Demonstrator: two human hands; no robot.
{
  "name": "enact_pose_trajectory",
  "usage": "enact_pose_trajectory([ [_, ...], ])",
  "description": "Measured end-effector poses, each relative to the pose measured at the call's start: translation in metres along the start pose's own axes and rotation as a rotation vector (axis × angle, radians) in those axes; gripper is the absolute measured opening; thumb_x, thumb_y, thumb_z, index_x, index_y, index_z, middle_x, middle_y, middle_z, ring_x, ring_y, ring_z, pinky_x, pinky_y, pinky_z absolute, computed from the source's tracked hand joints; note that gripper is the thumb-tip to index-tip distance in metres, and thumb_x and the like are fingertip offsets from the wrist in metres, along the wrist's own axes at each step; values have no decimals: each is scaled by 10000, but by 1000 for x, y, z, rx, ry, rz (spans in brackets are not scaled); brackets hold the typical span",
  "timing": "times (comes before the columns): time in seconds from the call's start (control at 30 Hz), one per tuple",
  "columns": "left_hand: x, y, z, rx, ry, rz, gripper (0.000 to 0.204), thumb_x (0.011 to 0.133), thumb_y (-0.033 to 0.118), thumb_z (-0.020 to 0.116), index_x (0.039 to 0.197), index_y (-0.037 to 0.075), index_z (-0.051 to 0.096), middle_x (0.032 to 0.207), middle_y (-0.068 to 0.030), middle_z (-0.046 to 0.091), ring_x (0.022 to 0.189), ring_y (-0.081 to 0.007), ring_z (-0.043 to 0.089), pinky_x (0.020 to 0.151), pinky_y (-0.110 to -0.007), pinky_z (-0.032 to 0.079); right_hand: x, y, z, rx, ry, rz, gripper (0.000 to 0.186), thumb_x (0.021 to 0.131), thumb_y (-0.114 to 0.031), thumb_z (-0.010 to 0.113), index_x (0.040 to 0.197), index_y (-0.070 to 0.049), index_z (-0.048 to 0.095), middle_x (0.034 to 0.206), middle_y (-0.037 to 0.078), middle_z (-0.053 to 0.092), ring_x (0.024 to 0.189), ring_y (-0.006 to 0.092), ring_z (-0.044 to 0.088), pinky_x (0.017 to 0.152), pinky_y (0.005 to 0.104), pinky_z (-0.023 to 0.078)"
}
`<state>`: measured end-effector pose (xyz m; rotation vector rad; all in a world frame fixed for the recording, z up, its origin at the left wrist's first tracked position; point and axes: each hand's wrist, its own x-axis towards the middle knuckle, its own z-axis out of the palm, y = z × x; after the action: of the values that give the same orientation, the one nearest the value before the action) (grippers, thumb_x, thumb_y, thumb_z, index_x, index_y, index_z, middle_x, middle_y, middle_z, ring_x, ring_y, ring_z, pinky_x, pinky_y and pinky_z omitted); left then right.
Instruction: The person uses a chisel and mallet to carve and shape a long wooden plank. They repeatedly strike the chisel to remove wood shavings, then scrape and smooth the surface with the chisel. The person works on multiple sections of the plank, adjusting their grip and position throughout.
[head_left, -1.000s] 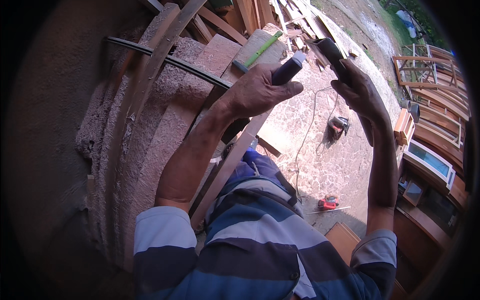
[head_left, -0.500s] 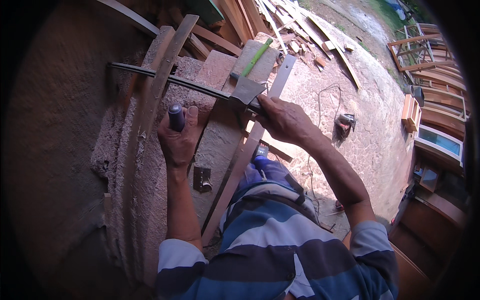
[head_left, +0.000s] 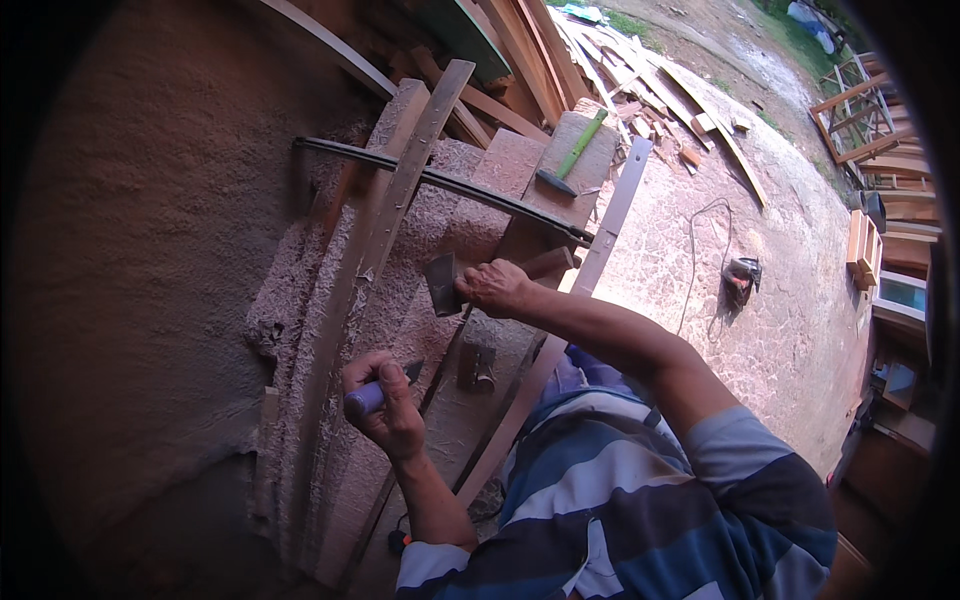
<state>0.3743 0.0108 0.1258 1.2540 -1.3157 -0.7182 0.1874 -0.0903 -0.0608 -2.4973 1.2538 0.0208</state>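
Note:
My left hand point(head_left: 388, 400) is closed round the purple handle point(head_left: 366, 399) of a chisel, whose dark blade point(head_left: 413, 371) pokes out past the fingers toward the right. Higher and to the right, my right hand point(head_left: 497, 287) grips a hatchet with a broad grey head point(head_left: 441, 285); fingers hide part of its handle. Both tools are held over the workbench, apart from each other. Left of them runs a long wooden beam point(head_left: 340, 290) strewn with shavings. A dark metal bar point(head_left: 450, 186) lies across it, beyond both hands.
A green-handled hammer point(head_left: 577, 155) rests on a board at the far end. A small dark metal piece point(head_left: 477, 366) lies on the bench near my left hand. On the ground at right sits a corded power tool point(head_left: 741, 282). Scrap wood point(head_left: 690, 100) is heaped behind.
My right hand has drawn the hatchet nearer, away from the metal bar. My left hand has come nearer and tilted the chisel from upright to sideways. The whole view has shifted leftward.

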Motion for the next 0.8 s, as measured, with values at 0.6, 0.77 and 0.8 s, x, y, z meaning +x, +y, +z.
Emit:
enact_pose_trajectory([
  [0.6, -68, -19, 60, 250, -423, 679, 319, 947, 395, 739, 1067, 103, 692, 1039, -90, 640, 1019, -283, 583, 918, -445, 480, -133, -89, -55, 1957, 230, 160, 657, 1083, -579, 374, 950, -12, 678, 907, 65, 665, 875, 130, 571, 825, 308, 492],
  [0.77, -95, -49, 71, 431, -498, 800, 955, 838, 608, 762, 1570, 136, 371, 1592, -249, 311, 1456, -432, 304, 1151, -544, 330, -157, -82, -65, 1957, 734, 126, 266, 1106, -335, 444, 1072, -97, 558, 892, 42, 589, 730, 123, 622, 665, 297, 565],
  [0.8, -100, -59, 68, 397, -518, 727, 1061, 808, 637, 775, 1604, 125, 296, 1612, -263, 281, 1469, -432, 299, 1163, -542, 314, -164, -82, -67, 2351, 568, 398, 206, 1101, -304, 467, 1113, -108, 527, 885, 38, 579, 688, 120, 625, 612, 291, 579],
])
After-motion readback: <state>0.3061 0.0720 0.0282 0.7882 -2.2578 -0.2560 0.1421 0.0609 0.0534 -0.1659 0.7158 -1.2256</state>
